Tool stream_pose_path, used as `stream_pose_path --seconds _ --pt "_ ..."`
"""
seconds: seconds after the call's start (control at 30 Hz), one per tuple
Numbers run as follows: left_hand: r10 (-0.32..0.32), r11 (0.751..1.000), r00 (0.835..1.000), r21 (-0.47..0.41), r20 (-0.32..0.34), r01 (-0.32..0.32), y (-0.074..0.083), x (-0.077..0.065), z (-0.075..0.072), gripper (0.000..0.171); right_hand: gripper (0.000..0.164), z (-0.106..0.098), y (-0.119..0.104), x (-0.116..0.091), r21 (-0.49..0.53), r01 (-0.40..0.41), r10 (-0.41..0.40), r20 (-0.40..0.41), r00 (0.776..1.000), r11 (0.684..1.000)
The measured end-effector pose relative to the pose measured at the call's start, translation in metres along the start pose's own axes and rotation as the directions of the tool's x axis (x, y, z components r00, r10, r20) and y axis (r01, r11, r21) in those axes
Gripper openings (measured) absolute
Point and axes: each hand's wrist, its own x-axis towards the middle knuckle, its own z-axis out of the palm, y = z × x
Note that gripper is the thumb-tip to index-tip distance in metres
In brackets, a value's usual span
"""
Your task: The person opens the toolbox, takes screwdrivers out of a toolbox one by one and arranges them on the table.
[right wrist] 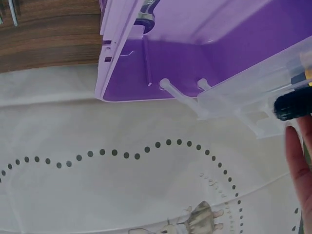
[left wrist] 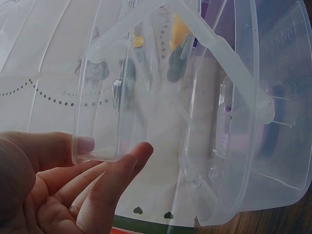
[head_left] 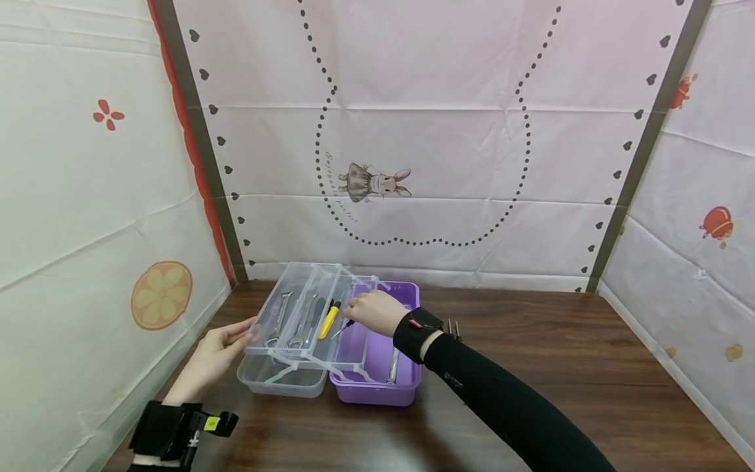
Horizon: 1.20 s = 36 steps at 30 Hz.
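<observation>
Head view: clear tray (head_left: 283, 351) is risking a tilt

Left hand (head_left: 217, 349) is pinching the tray's eight-o'clock edge above the clear bin (head_left: 283, 387); right hand (head_left: 377, 310), at its three o'clock, is gripping a dark-handled tool (right wrist: 292, 104). A slipping pinch could be tipping the tray, sending the yellow tool (head_left: 329, 320) sliding.

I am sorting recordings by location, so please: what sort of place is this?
Probably a small indoor booth set up for hand work: a dark brown wood-grained tabletop, printed, cloth-like white sheets on three sides, and an open purple plastic toolbox.
</observation>
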Motion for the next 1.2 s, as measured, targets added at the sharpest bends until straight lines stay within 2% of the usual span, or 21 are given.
stream_pose_path --seconds 0.23,0.33,0.5,0.67,0.77,0.9,1.03,1.2 --pt "0.017 1.000 1.000 -0.008 -0.006 -0.017 -0.001 0.000 -0.001 0.044 0.023 -0.001 0.007 -0.009 0.065 -0.072 0.070 0.036 0.997 0.995" --pt "0.016 1.000 1.000 -0.012 -0.008 -0.016 -0.001 -0.001 -0.001 0.044 0.016 0.001 0.009 -0.014 0.109 -0.140 0.138 0.028 0.990 0.984" --pt "0.002 1.000 1.000 -0.024 -0.006 -0.003 -0.002 -0.001 0.000 0.044 0.010 0.002 0.012 -0.025 0.229 -0.274 0.278 0.014 0.960 0.934" --pt "0.012 0.999 1.000 -0.029 -0.010 -0.013 -0.004 0.000 0.001 0.044 0.010 0.003 0.015 -0.038 0.313 -0.358 0.370 0.022 0.929 0.880" --pt "0.017 1.000 1.000 -0.023 -0.015 -0.017 -0.004 0.000 0.001 0.043 0.012 0.005 0.018 -0.045 0.365 -0.403 0.424 0.026 0.905 0.839" --pt "0.018 1.000 1.000 -0.017 -0.018 -0.018 -0.004 0.000 0.001 0.043 0.015 0.006 0.023 -0.053 0.442 -0.476 0.511 0.044 0.858 0.760" --pt "0.019 1.000 1.000 -0.020 -0.016 -0.019 -0.004 0.000 0.001 0.043 0.027 0.006 0.029 -0.062 0.500 -0.536 0.578 0.083 0.812 0.681" --pt "0.024 1.000 1.000 -0.008 -0.018 -0.024 -0.004 0.000 0.001 0.044 0.041 0.007 0.036 -0.075 0.570 -0.571 0.627 0.122 0.769 0.590"
